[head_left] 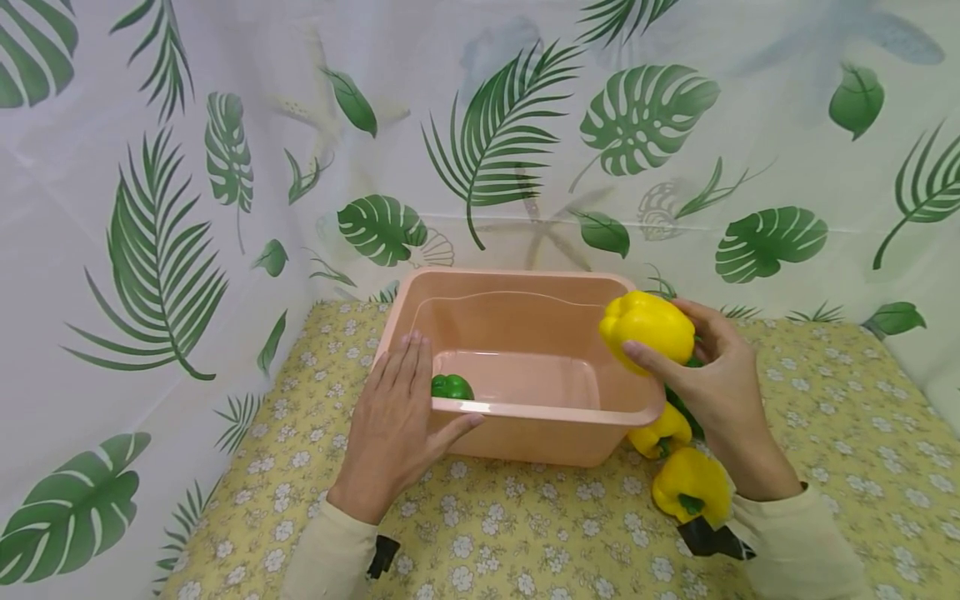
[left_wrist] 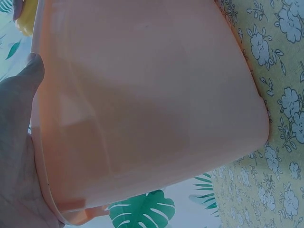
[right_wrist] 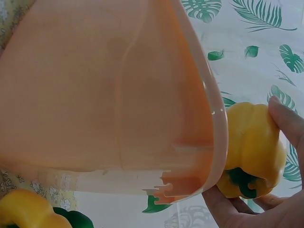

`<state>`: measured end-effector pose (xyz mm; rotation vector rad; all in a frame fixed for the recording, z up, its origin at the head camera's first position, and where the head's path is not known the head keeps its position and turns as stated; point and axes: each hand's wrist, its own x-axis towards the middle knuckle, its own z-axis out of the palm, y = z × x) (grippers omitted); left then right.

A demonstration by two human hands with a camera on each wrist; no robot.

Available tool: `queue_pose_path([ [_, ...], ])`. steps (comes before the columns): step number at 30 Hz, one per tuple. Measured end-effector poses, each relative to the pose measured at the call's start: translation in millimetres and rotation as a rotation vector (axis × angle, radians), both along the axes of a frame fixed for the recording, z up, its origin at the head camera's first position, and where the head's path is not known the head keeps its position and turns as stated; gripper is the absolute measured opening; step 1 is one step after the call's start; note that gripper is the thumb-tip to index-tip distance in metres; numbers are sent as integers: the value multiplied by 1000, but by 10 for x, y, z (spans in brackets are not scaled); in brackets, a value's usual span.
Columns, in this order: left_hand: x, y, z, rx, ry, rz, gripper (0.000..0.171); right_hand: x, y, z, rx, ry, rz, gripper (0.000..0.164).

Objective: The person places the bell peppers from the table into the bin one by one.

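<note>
Right hand (head_left: 720,375) gripped yellow pepper (head_left: 648,329) over tub (head_left: 525,408) rim | left hand (head_left: 397,417) flat, steadying tub | risk: pepper probably clips rim, falls outside.

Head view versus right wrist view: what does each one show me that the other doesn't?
Only the head view shows the left hand resting on the pink tub rim, and a green pepper inside the tub. Only the right wrist view shows the green stem of the held yellow pepper. Both show the right hand gripping that pepper at the tub's rim, with more yellow peppers on the floral cloth.
</note>
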<state>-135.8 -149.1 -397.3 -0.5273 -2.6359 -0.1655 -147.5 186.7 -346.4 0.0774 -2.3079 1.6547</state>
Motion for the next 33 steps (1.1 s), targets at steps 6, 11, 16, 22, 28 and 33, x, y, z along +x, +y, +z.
queue_pose_path([
  [6,1,-1,-2,-1,-5,4,110,-3,-17,-21,3,-12,4,70],
  [11,2,1,-9,0,-1,1,110,3,-22,-38,21,-29,9,73],
  [16,6,2,-6,3,-11,6,110,6,-28,-40,16,-28,29,74],
  [22,1,4,-4,0,2,3,110,0,-48,-33,4,-13,41,73],
  [28,2,6,3,-1,-8,4,111,-9,-70,-32,8,2,37,74],
  [33,4,5,7,-6,-17,8,111,-17,-89,-33,6,27,46,73],
])
